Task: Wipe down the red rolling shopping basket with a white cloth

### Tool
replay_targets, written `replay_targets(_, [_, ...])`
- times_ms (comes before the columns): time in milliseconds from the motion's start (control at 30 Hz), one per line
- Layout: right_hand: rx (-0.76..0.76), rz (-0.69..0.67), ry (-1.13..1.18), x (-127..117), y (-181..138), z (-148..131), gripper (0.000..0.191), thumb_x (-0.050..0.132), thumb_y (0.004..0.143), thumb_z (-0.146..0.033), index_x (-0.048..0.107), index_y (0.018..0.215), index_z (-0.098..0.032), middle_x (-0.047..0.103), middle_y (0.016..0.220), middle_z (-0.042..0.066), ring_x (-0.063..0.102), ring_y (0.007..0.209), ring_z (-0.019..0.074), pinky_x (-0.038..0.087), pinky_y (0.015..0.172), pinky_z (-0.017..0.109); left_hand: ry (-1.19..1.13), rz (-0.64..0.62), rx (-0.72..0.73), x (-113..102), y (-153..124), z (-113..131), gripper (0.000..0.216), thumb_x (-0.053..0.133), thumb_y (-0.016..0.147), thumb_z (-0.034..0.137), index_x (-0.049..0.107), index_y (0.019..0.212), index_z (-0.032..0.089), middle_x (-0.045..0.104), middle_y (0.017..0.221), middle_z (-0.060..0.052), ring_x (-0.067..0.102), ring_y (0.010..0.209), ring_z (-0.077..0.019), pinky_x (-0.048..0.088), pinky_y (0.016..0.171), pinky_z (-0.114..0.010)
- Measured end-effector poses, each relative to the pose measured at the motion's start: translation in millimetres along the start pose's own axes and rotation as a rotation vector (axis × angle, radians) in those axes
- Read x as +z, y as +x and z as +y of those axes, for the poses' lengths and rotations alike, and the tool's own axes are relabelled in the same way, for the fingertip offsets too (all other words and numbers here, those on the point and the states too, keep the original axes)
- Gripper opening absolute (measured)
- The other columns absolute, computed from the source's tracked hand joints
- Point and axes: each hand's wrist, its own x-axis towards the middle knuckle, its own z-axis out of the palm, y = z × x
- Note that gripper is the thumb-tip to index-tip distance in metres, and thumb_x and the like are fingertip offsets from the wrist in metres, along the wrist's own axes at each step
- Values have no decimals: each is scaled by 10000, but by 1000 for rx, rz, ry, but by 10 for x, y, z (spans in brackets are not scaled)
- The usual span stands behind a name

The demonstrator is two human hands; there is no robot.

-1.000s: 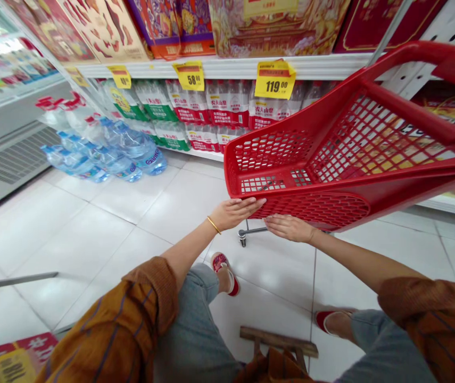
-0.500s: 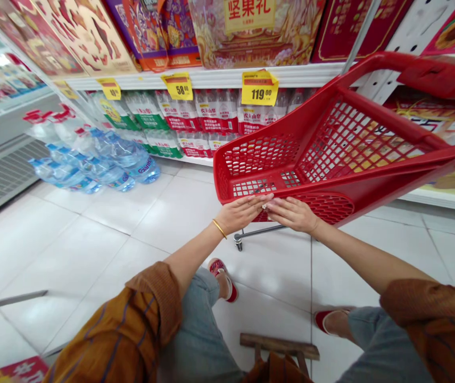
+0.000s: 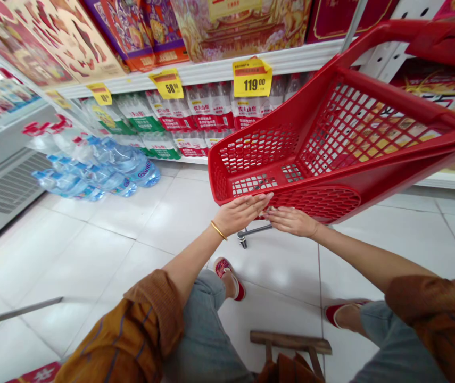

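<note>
My left hand [image 3: 240, 215], with a gold bangle [image 3: 218, 230] at its wrist, stretches its fingers out flat, palm down. My right hand [image 3: 292, 220] comes from the other side, also with fingers straight and flat. Their fingertips meet or overlap; a small pale spot shows there, too small to make out. Both hands are in front of the lower side of a red shopping cart [image 3: 323, 183]. Whether they touch the cart I cannot tell. Only bare mesh shows inside the cart's basket.
Large water bottles [image 3: 107, 165] stand on the tiled floor at left. Behind the cart, a shelf [image 3: 207, 69] carries boxed gifts, with packs of bottled water [image 3: 207, 109] below. A wooden stool [image 3: 291, 342] is between my legs. A metal bar [image 3: 19, 313] lies low at left.
The view has shifted slightly, so the shelf sits higher in it. My right hand has slid a little lower against my left fingertips; both hands stay together before the cart.
</note>
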Motion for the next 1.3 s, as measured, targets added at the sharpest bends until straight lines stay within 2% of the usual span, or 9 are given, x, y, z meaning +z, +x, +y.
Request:
replay_targets(167, [48, -32, 130, 254, -295, -120, 394, 483, 949, -172, 512, 1339, -225, 601, 1315, 34, 533, 1237, 99, 414, 1075, 260, 15, 7, 2, -1, -6, -2, 507, 447, 923, 140, 417, 1427, 189, 342, 1511, 14, 120, 1451, -96, -15, 1225, -275])
replay_targets(300, [49, -100, 79, 282, -338, -150, 313, 464, 960, -205, 596, 1241, -242, 642, 1260, 28, 572, 1186, 104, 457, 1037, 265, 16, 35, 12, -10, 9, 10, 510, 451, 919, 140, 417, 1427, 177, 318, 1523, 14, 95, 1458, -108, -56, 1221, -301])
replay_targets(400, [4, -59, 20, 170, -239, -139, 248, 481, 949, -193, 659, 1119, -224, 682, 1180, 37, 601, 1138, 126, 480, 1009, 286, -26, 7, 58, -20, 50, 39, 515, 443, 914, 136, 414, 1427, 160, 322, 1525, 6, 124, 1456, -102, -8, 1229, -274])
replay_targets(500, [-10, 35, -11, -50, -81, -83, 230, 536, 919, -162, 662, 1095, -238, 697, 1140, 26, 591, 1142, 127, 462, 1023, 295, -14, -11, 77, -8, 95, 83, 491, 412, 931, 145, 419, 1422, 140, 306, 1531, -2, 184, 1449, -103, 28, 1234, -268])
replay_targets(667, [-52, 231, -248, -406, 141, 102, 233, 678, 839, -207, 672, 1054, -298, 692, 1160, -41, 577, 1171, 126, 367, 1113, 285, 8, 4, 93, 60, 110, 126, 440, 409, 950, 159, 470, 1385, 147, 398, 1486, -20, 319, 1405, -97, 86, 1240, -279])
replay_targets(767, [-34, 251, -314, -477, 216, 189, 243, 673, 848, -244, 658, 1076, -327, 669, 1207, -67, 544, 1223, 112, 299, 1161, 280, -21, 45, 96, 72, 109, 119, 406, 413, 949, 147, 516, 1341, 118, 436, 1462, -30, 352, 1390, -105, 120, 1236, -275])
replay_targets(933, [64, 232, -190, -418, 232, 200, 344, 641, 866, -193, 611, 1201, -266, 607, 1308, -5, 463, 1308, 116, 237, 1188, 281, -109, 12, 79, 73, 118, 110, 424, 417, 938, 103, 500, 1354, 110, 470, 1441, -46, 374, 1376, -103, 145, 1225, -249])
replay_targets(1100, [111, 136, -97, -313, 62, 173, 332, 600, 895, -178, 603, 1209, -287, 613, 1297, -15, 474, 1294, 102, 296, 1157, 288, -141, 31, 70, 77, 123, 110, 446, 434, 925, 86, 487, 1367, 105, 493, 1424, -57, 333, 1396, -109, 84, 1233, -261])
replay_targets(1300, [88, 65, -31, -133, -250, 76, 320, 536, 921, -125, 601, 1208, -253, 626, 1283, 9, 468, 1297, 88, 325, 1133, 292, -65, 55, 66, 48, 151, 105, 424, 442, 935, 116, 508, 1353, 129, 364, 1494, -4, 163, 1449, -123, -25, 1233, -309])
